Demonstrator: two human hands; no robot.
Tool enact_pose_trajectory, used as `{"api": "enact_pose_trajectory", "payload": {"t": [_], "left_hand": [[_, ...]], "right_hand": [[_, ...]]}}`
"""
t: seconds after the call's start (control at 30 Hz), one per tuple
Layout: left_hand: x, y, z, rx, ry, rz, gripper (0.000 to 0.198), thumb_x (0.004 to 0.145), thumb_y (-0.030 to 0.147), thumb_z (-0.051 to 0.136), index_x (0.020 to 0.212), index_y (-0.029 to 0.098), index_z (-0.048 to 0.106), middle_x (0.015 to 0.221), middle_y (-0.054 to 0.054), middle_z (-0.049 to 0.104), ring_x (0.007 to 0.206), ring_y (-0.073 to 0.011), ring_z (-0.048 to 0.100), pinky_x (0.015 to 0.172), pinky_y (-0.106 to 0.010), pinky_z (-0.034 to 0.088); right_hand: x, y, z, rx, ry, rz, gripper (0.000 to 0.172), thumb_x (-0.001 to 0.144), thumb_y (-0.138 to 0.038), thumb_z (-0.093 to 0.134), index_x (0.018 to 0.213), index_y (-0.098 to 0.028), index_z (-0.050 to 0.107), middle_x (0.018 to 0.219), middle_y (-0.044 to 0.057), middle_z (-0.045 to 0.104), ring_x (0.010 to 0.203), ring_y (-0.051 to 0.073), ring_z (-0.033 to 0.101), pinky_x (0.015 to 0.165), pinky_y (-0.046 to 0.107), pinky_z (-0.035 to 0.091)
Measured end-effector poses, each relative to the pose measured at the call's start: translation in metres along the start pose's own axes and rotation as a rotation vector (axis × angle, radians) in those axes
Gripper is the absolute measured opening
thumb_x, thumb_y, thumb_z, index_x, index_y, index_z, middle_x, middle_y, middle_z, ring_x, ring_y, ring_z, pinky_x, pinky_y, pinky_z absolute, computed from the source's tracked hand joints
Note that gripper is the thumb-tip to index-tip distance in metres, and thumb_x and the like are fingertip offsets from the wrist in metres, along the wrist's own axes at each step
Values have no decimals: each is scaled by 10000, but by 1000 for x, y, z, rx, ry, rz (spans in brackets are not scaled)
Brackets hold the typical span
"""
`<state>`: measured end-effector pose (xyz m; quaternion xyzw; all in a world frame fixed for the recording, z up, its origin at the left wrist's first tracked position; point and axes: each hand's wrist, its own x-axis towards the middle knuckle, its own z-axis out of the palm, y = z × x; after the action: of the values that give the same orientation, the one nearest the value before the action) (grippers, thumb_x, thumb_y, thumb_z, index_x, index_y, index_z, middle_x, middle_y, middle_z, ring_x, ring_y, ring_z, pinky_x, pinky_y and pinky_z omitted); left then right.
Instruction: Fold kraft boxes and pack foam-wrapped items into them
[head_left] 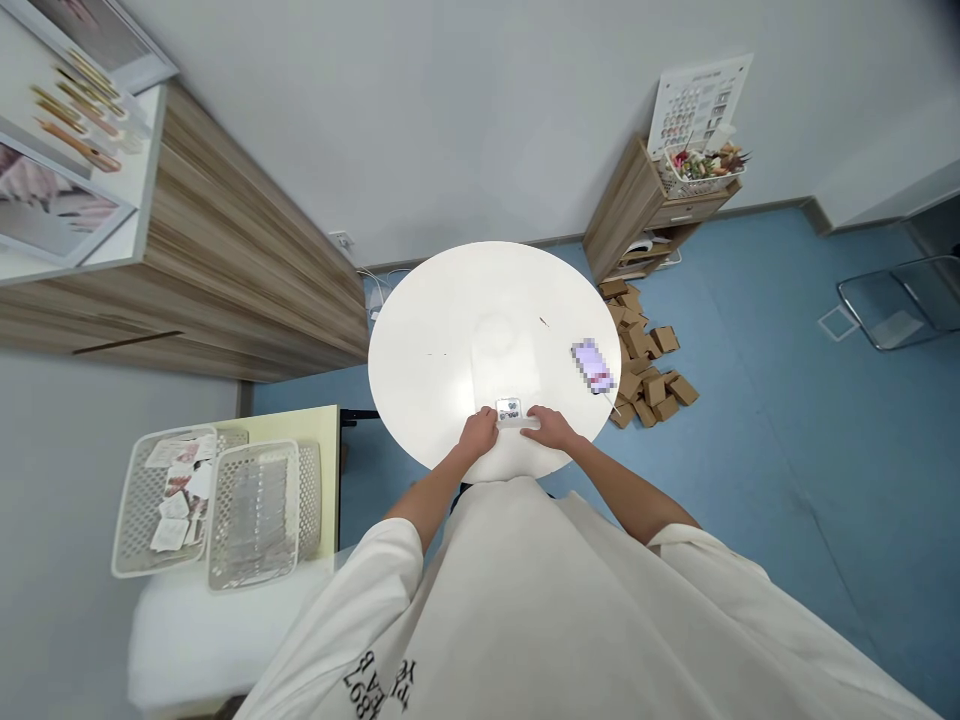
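Near the front edge of the white round table point(435, 300), a small clear box point(509, 407) with several dark little pieces inside lies between my hands. A whitish translucent strip, like a lid or flap point(517, 423), runs along its near side. My left hand point(480, 433) is closed on the box's left end, fingers bent. From the other side, my right hand point(550, 428) grips the right end of the strip, thumb and fingers drawn together. The exact kind of the small pieces is too small to make out.
A blurred purple phone-like object point(592, 366) lies at the table's right. Brown cardboard boxes point(649, 385) are heaped on the floor beside a wooden cabinet point(622, 210). White baskets point(255, 515) stand on a side table at left, below a large wooden counter point(247, 230).
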<state>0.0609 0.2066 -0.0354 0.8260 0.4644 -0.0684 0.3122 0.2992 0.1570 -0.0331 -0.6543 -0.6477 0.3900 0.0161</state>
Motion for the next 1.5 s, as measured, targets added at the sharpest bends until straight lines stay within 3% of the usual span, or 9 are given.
{"api": "enact_pose_trajectory", "payload": {"t": [0.07, 0.17, 0.3, 0.57, 0.83, 1.03, 1.17, 1.27, 1.5], "left_hand": [[0, -2, -3, -25, -7, -9, 198, 924, 134, 398, 1046, 204, 538, 1154, -88, 571, 949, -226, 634, 867, -366, 475], [-5, 0, -3, -58, -9, -12, 208, 942, 270, 466, 1136, 215, 516, 1208, -86, 559, 1010, -239, 625, 935, -384, 457], [-9, 9, 6, -39, 9, 5, 613, 790, 516, 691, 1271, 227, 445, 1333, -110, 501, 1249, -309, 508, 1078, -429, 367], [-1, 12, 17, 32, 60, -98, 410, 829, 90, 509, 1218, 209, 469, 1271, -117, 523, 1153, -249, 559, 1030, -384, 362], [1, 22, 18, 18, 74, -185, 451, 870, 457, 587, 1234, 211, 484, 1313, -140, 517, 1284, -329, 451, 1056, -440, 325], [5, 31, 14, 43, 87, -253, 267, 868, 159, 526, 1132, 197, 522, 1204, -121, 567, 1177, -267, 538, 1017, -392, 350], [-2, 21, 12, -4, 112, -245, 149, 954, 234, 451, 1081, 200, 520, 1170, -111, 574, 1127, -248, 561, 1007, -388, 366], [-3, 18, 13, -12, 113, -237, 130, 955, 260, 468, 1057, 200, 521, 1162, -111, 578, 1130, -252, 558, 988, -385, 386], [-5, 7, 6, 26, 36, -221, 253, 831, 47, 485, 1012, 214, 545, 1047, -83, 634, 1006, -237, 607, 905, -364, 426]], "right_hand": [[-2, 1, 0, -73, -28, -58, 434, 877, -455, 674, 1234, -232, 569, 1248, 80, 643, 1084, 252, 606, 926, 348, 418], [0, -1, 1, -173, -49, -76, 238, 969, -331, 538, 1159, -205, 606, 1198, 97, 657, 1060, 237, 616, 894, 330, 409], [5, -8, 4, -241, -36, -21, 248, 1030, -313, 399, 1067, -193, 613, 1053, 89, 678, 942, 214, 632, 793, 300, 395], [5, -8, 2, -218, -42, -25, 212, 1011, -300, 444, 1093, -198, 611, 1084, 86, 670, 930, 204, 625, 774, 280, 380], [5, -3, 5, -164, -40, -30, 200, 1006, -282, 448, 1090, -204, 612, 1106, 75, 668, 957, 195, 625, 788, 273, 396], [4, -6, 4, -173, -36, -24, 204, 1013, -272, 433, 1106, -201, 601, 1126, 80, 663, 967, 197, 624, 799, 275, 400], [2, -9, 2, -189, -38, -17, 206, 1014, -274, 428, 1109, -201, 595, 1104, 81, 663, 960, 201, 623, 800, 281, 404], [0, -11, 1, -181, -31, -13, 205, 1015, -276, 423, 1106, -200, 590, 1096, 77, 665, 949, 199, 623, 786, 281, 407], [-2, -14, -5, -131, -26, 20, 201, 1018, -254, 409, 1125, -209, 573, 1139, 77, 671, 947, 194, 627, 761, 274, 405]]}}
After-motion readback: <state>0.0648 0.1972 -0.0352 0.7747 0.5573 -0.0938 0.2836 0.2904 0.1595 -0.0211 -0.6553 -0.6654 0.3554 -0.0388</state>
